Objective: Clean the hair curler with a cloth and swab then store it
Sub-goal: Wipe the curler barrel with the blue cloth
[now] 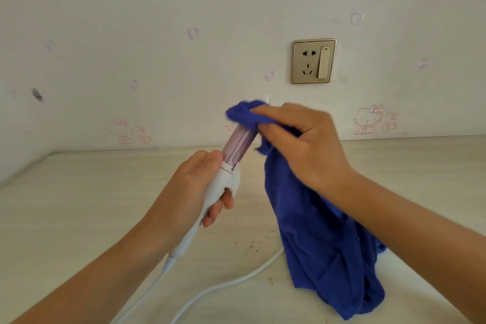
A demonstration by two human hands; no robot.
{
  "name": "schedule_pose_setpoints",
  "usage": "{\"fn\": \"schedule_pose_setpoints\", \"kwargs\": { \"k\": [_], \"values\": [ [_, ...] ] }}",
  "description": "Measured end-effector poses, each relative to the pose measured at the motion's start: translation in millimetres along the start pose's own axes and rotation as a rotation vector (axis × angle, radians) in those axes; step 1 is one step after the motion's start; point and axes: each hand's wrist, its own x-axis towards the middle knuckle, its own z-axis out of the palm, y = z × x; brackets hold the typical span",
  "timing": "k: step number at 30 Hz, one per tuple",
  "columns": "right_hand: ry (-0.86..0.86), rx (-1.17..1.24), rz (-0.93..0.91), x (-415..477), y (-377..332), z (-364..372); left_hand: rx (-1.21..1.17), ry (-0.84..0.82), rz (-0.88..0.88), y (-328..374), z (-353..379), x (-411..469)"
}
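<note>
My left hand (194, 189) grips the white handle of the hair curler (238, 148), which points up and away with its pink barrel showing. My right hand (302, 139) holds a blue cloth (315, 239) wrapped round the upper part of the barrel. Only the curler's white tip pokes out above the cloth. The rest of the cloth hangs down to the table under my right forearm. No swab is in view.
The curler's white cord (223, 284) trails across the pale wooden table (79, 205) toward the near edge. Small brown crumbs (249, 244) lie near the cloth. A gold wall socket (313, 61) with a switch sits on the cartoon-printed wall behind.
</note>
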Motion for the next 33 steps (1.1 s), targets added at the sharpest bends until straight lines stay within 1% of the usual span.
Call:
{"fn": "schedule_pose_setpoints", "kwargs": {
  "k": [2, 4, 6, 8, 10, 12, 14, 16, 18, 20, 23, 25, 26, 29, 30, 31, 33],
  "values": [
    [0.08, 0.04, 0.034, 8, 0, -11, -0.059, -0.032, -0.053, 2, -1, 1],
    [0.086, 0.047, 0.032, 10, 0, -16, -0.083, -0.077, -0.077, 4, 1, 0],
    [0.022, 0.021, 0.003, 2, -2, -8, -0.117, -0.07, -0.074, 3, 3, 1],
    [-0.109, 0.035, 0.008, -11, -2, 7, -0.181, -0.011, -0.096, 5, 4, 4],
    [-0.225, -0.033, -0.019, -22, -2, 20, -0.2, 0.033, -0.131, 6, 5, 6],
    [-0.259, -0.112, -0.056, -22, 0, 22, -0.204, 0.062, -0.18, 4, 8, 4],
    [-0.202, -0.098, -0.036, -14, 3, 15, -0.192, 0.081, -0.242, 2, 11, 3],
    [-0.082, -0.037, 0.001, -5, 6, 5, -0.152, 0.077, -0.28, 1, 12, 1],
    [0.016, -0.059, -0.025, -1, 6, -1, -0.096, 0.057, -0.287, 1, 12, 1],
    [0.011, -0.062, -0.067, -4, 2, 1, -0.079, 0.033, -0.291, 0, 10, 1],
    [-0.141, -0.028, -0.068, -17, -1, 15, -0.144, -0.071, -0.278, 3, 6, 2],
    [-0.173, -0.062, -0.058, -19, 0, 18, -0.089, -0.122, -0.231, 5, 3, 3],
    [-0.14, -0.059, -0.042, -15, 1, 16, -0.044, -0.129, -0.194, 5, 2, 3],
    [0.064, 0.014, 0.036, 2, 2, -2, 0.019, -0.121, -0.118, 3, 4, 0],
    [0.109, 0.034, 0.053, 7, 2, -9, 0.034, -0.126, -0.104, 2, 5, -1],
    [0.129, 0.05, 0.062, 9, 3, -13, 0.057, -0.127, -0.093, 2, 6, -1],
    [0.111, 0.067, 0.052, 7, 1, -14, 0.104, -0.093, -0.075, 2, 7, 0]
  ]
}}
